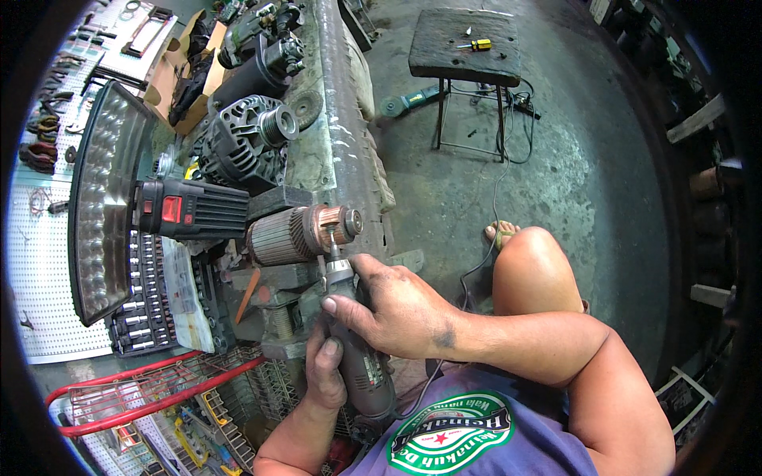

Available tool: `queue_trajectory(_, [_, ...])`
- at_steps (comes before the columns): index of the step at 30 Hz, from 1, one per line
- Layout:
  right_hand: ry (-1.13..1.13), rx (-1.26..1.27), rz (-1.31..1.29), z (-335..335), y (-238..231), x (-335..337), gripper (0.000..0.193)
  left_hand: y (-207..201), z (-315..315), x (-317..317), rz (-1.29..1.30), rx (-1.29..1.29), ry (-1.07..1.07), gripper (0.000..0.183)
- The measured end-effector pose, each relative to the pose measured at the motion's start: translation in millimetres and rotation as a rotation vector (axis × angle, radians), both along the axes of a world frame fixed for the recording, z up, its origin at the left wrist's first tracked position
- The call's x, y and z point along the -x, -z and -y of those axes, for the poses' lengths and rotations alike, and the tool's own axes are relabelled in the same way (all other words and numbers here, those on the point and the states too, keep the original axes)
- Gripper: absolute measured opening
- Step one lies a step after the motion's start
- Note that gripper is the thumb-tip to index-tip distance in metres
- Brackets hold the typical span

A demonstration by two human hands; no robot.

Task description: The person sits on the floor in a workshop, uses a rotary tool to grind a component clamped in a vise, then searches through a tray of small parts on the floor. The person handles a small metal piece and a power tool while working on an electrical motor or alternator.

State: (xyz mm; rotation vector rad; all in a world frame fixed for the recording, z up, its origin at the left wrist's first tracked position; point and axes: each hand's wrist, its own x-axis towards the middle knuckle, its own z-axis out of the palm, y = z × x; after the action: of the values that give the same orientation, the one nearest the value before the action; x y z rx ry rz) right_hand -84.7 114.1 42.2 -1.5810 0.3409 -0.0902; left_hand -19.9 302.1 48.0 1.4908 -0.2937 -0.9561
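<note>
Purple shirt cloth (548,452) with a green and white oval print fills the bottom edge, and just beyond it a grey rotary tool (367,373) stands between the two hands. The left hand (325,369) is closed around the lower part of its body, thumb lying up along the near side. The right hand (401,305) is curled around the upper part, its thumb pressed along the casing and its index finger reaching toward the silver collar (340,270). Both grips are snug, with little gap between skin and tool.

From the collar a thin metal bit (333,240) points away, overlapping the copper end of a motor armature (287,234); whether it touches the copper, I cannot tell. The armature lies sideways between the jaws of a grey vise (278,276), at the edge of the table (313,166). Just left of it is a work lamp (111,206) with a black battery pack (194,209) and red button.

Farther along the table sit an alternator (242,143) and, beside its pulley, a round abrasive disc (304,109). To the left, a socket set (143,293) stands near a white pegboard (55,262). Across the floor, a wooden-topped stool (464,63) carries a yellow-handled screwdriver (476,45), and a green angle grinder (413,101) lies beside its legs.
</note>
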Motion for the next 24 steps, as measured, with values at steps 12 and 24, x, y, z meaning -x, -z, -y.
queue_trajectory(12, [0.002, -0.038, -0.021, -1.8, -2.6, -2.6, 0.048, 3.5, -6.0, -1.2, -0.011, 0.007, -0.009, 0.077])
queue_trajectory(24, [0.039, 0.009, 0.02, -6.1, -6.9, -5.3, 0.046, 4.2, -14.2, -6.8, -0.025, 0.024, 0.087, 0.072])
